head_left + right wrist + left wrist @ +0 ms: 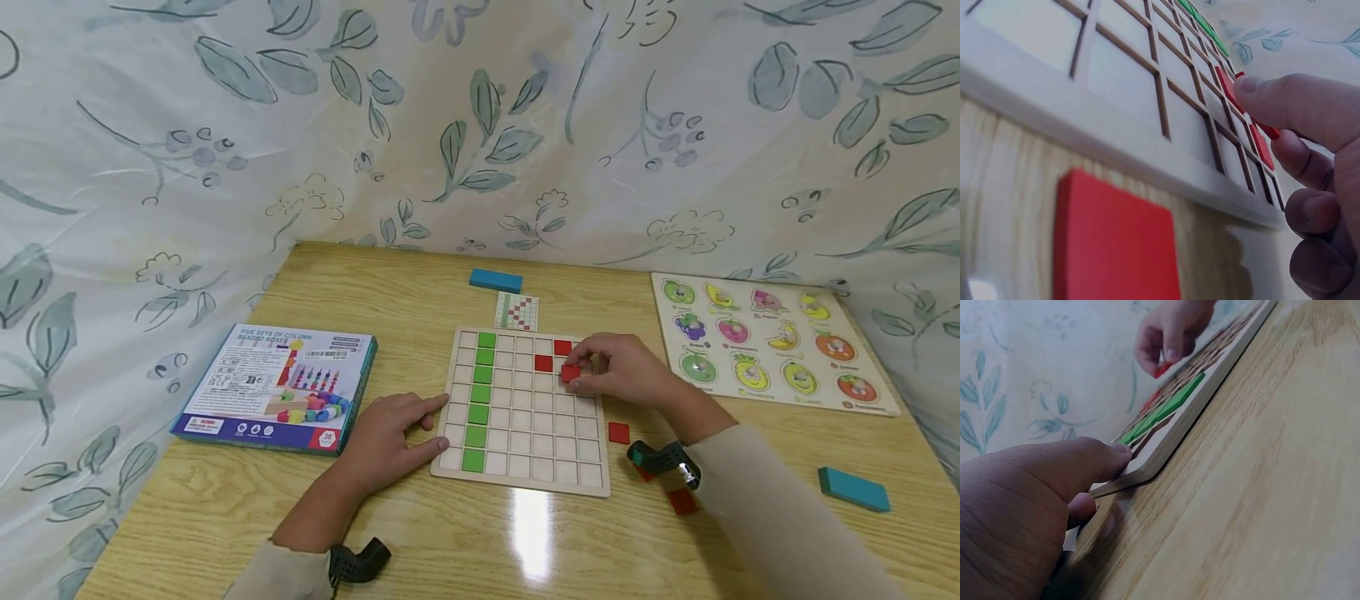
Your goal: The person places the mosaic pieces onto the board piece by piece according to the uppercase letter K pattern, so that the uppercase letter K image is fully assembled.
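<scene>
A wooden grid board lies on the table, with a column of green square tiles near its left side. Two red tiles sit in cells toward its upper right. Above the board's upper right cells, my right hand pinches another red square tile between thumb and fingers; the right wrist view shows this tile tilted. At the board's left edge rests my left hand, index finger and thumb extended. Its thumb touches the frame near the corner in the left wrist view.
Loose red tiles lie right of the board, some partly under the right wrist. A small pattern card and a blue block are behind it. A boxed toy lies left, a fruit puzzle board and second blue block right.
</scene>
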### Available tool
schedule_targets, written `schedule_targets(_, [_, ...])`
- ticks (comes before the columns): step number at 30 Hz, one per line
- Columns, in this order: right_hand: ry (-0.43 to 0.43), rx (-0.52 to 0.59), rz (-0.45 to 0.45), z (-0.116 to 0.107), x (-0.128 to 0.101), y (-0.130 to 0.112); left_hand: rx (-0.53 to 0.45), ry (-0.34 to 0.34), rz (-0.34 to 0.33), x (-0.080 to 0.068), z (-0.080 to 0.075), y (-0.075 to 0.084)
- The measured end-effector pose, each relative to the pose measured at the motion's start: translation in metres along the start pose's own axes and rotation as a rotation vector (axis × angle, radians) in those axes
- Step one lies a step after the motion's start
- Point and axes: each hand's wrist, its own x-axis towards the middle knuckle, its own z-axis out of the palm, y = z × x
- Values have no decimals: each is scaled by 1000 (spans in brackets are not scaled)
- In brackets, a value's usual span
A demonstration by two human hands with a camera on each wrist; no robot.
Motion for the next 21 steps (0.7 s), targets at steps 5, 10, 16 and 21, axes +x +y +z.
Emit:
schedule_targets(5, [-4, 17, -3, 6, 5, -7, -5, 1, 7, 0, 0, 0])
schedule_targets(10, [1, 34, -32, 12, 8, -11, -9, -1, 9, 0, 1, -1])
schedule_targets(16, [3, 23, -35, 19, 13, -18, -9, 7, 18, 0, 1, -1])
schedule_targets(21, [-2, 26, -18, 25, 16, -25, -1, 24, 36, 0, 1, -1])
